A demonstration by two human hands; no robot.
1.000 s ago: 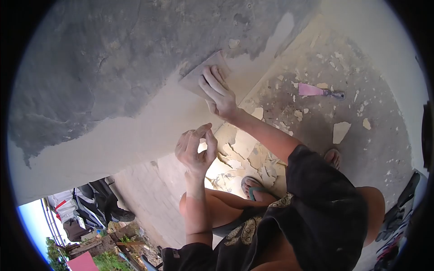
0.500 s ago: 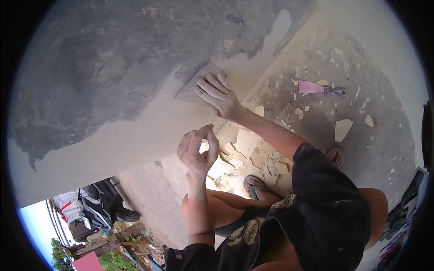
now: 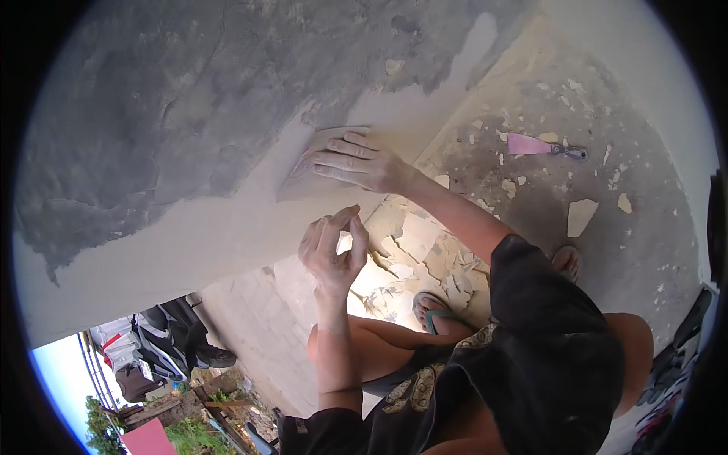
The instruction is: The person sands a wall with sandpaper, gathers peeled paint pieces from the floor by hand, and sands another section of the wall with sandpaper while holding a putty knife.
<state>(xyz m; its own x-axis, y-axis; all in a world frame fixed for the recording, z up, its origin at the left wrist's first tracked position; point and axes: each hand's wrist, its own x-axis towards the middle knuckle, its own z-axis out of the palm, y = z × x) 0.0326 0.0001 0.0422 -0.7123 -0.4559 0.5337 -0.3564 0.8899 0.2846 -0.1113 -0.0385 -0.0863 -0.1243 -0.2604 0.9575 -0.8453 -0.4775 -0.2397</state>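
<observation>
My right hand lies on a dusty sheet of sandpaper, its fingers pressing the sheet against the wall. Grey patches and a pale smooth band cover that wall, and the paper sits on the pale band by the grey edge. One side of the sheet looks slightly bent. Lower down, my left hand is held in the air, apart from the wall. Its thumb and fingertip meet in a ring, with nothing visible inside. Whitish dust coats both hands.
A scraper with a pinkish blade lies on the floor among flakes. Larger peeled paint pieces are heaped near my sandalled foot. Bags hang at the lower left, beside plants and a pink panel.
My right hand and the sandpaper have slid down and to the left along the wall, and the sheet has turned. My left hand has barely moved.
</observation>
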